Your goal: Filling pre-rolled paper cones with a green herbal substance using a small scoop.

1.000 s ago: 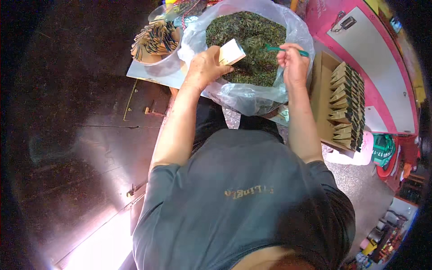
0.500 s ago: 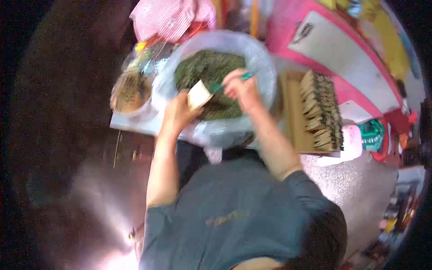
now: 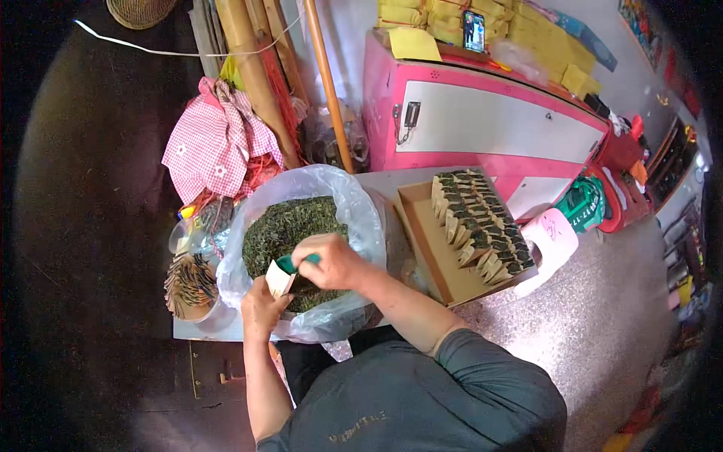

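Observation:
My left hand is closed round a small cream paper packet, its open mouth upward. In my right hand is a green scoop, its end at the packet's mouth; how much it carries I cannot tell. Both hands are over a wide tub lined with a clear plastic bag. Dark green dried leaves are heaped inside it. Left of the tub, a clear round container holds many folded paper packets.
Right of the tub, a cardboard box holds rows of leaf-filled packets. Behind stands a pink and white cabinet with a phone and yellow bundles on top. Bamboo poles and a checked cloth are at back left.
The view has swung, so the tub sits lower and further left in it. The scoop has come from beside the packet to its mouth.

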The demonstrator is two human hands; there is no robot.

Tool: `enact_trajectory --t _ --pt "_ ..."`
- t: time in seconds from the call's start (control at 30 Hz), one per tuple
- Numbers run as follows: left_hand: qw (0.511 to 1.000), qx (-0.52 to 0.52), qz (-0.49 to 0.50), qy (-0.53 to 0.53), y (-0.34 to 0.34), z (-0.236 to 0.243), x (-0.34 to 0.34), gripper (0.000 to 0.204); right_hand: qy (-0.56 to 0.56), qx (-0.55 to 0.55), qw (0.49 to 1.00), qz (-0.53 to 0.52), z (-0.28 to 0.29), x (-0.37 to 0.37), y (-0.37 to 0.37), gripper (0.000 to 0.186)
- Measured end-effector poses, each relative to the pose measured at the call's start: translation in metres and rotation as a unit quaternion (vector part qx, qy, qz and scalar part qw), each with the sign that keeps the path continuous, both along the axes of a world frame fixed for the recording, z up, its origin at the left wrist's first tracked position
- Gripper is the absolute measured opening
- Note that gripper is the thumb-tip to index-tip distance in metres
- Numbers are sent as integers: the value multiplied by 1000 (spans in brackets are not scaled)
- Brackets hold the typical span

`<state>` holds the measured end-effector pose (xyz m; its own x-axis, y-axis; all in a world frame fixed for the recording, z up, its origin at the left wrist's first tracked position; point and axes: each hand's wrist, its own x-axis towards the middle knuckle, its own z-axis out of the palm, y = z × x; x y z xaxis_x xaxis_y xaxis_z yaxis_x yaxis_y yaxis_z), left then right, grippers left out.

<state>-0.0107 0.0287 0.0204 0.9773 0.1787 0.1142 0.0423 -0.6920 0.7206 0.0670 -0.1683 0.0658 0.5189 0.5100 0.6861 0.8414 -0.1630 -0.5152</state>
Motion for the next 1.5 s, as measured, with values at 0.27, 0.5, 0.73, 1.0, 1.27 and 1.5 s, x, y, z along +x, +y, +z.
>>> enact_trajectory --t 0.27,0.5,0.73,1.0,1.27,1.5 --pt "1000 -10 1 -22 -1 -5 2 42 148 -103 953 -242 -61 29 -23 13" --pt "1000 -9 5 15 0 -5 1 44 336 46 925 -172 -101 24 -1 16" --pt "1000 11 8 0 1 -9 1 45 526 185 822 -115 -82 22 -17 17" --pt "999 -28 0 -27 3 -13 3 40 480 291 823 -90 -59 25 -29 17" --pt "999 -22 1 -25 -1 -12 3 39 478 242 843 -39 -46 13 -13 15" --pt "998 -16 -7 -56 2 -21 5 38 346 156 925 -27 -46 10 6 16"
